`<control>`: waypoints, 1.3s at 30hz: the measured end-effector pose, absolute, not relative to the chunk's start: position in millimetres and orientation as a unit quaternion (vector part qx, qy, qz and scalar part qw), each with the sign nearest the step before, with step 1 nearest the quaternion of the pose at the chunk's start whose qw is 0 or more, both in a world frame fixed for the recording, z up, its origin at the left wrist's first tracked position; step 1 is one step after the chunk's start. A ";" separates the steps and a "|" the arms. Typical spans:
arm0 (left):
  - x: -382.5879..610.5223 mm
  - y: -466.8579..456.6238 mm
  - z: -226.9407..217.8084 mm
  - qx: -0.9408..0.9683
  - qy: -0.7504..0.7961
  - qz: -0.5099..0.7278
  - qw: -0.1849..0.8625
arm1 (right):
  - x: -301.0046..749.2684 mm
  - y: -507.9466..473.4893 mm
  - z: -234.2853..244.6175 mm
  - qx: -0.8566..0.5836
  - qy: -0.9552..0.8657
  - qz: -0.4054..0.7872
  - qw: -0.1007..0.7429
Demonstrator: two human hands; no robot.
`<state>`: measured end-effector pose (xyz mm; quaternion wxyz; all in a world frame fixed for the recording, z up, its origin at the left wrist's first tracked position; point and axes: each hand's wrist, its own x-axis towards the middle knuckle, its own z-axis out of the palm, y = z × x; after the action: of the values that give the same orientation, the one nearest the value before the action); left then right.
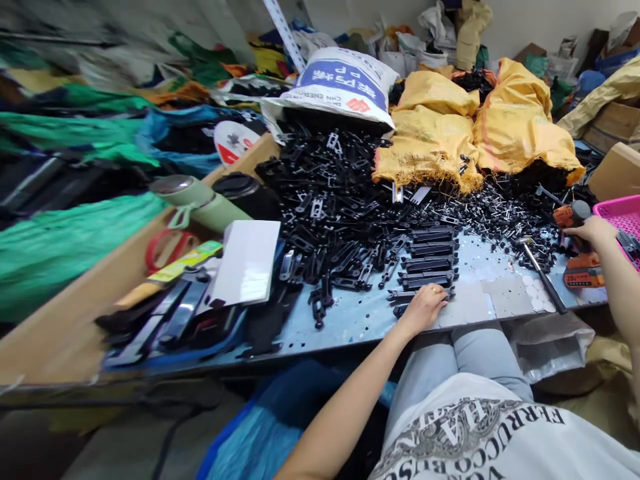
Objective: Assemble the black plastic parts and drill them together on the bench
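Left hand [424,309]: palm down, fingers curled over the near end of the bar row; pinched or just resting, cannot tell.
Right hand [596,231]: closed round the grip of the power drill, at the table's right end.
Black bars [429,264]: in a row on the table, running straight away from the left hand. Long axis of each roughly left-right, side by side, close together. Left hand much nearer, right on them; right hand well off to the right.
Bar count: about six; nearest partly under the fingers, so not exact.
Power drill [570,214]: one, orange and black, upright on its battery end, well right of the bars.
Hammer [543,275]: one, between bars and drill, handle slanting toward the table edge.
Loose black pieces [345,207]: big heap, left of and beyond the bars; too many to count.
Small screws [493,210]: scattered pile beyond the bare table [470,267] patch; uncountable.
Sacks: one white sack [345,83] behind the heap; yellow sacks [520,117], at least two, beyond the screws.
Pink basket [613,205]: one, just beyond the right hand, partly out of view.
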<state>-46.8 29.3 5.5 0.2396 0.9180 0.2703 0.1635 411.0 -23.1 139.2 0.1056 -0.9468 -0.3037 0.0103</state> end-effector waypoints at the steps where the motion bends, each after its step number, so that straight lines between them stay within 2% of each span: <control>1: -47.8 32.4 8.2 0.922 0.258 0.151 0.248 | 403.0 -21.3 142.1 -0.947 -0.306 -0.060 0.082; 3: -49.0 36.0 14.2 0.922 0.254 0.133 0.262 | 372.0 -9.4 142.1 -0.913 -0.367 -0.161 0.081; 4: -49.0 35.5 17.5 0.917 0.265 0.132 0.268 | 349.3 1.1 138.4 -0.879 -0.433 -0.171 0.101; 6: -47.7 28.4 23.7 0.894 0.312 0.154 0.283 | 294.0 30.6 123.6 -0.789 -0.597 -0.080 0.120; 8: -45.5 13.0 27.8 0.848 0.365 0.214 0.320 | 235.2 66.9 102.9 -0.684 -0.723 0.024 0.091; 10: -44.1 -7.6 28.0 0.767 0.407 0.284 0.407 | 185.1 102.2 83.3 -0.608 -0.789 0.070 0.056; 12: -45.6 -28.5 24.7 0.634 0.444 0.320 0.546 | 151.9 130.1 69.9 -0.572 -0.815 0.089 0.034; 15: -55.9 -51.4 18.9 0.372 0.467 0.297 0.745 | 137.3 154.9 64.9 -0.541 -0.833 0.117 0.011; 18: -69.7 -58.7 17.9 0.180 0.452 0.268 0.831 | 148.9 166.9 73.6 -0.517 -0.843 0.146 -0.007; 22: -70.8 -46.2 24.6 0.068 0.497 0.307 0.809 | 158.5 172.5 79.0 -0.526 -0.800 0.285 -0.051; 27: -49.8 -28.9 31.9 0.017 0.514 0.376 0.771 | 142.2 150.6 51.6 -0.532 -0.727 0.430 -0.053; 34: -40.8 -53.7 17.3 0.066 0.456 0.506 0.729 | 154.1 103.8 38.9 -0.530 -0.649 0.545 0.032; 37: -37.2 -57.6 10.0 0.085 0.424 0.523 0.734 | 158.6 86.1 35.1 -0.467 -0.602 0.638 0.111; 39: -34.5 -58.3 8.1 0.081 0.407 0.533 0.737 | 155.4 71.8 34.1 -0.438 -0.593 0.658 0.153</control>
<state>-34.5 -58.3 8.1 0.7369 0.0805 0.4074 0.5335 155.4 71.8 34.1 0.1532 -0.4381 -0.5935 0.6575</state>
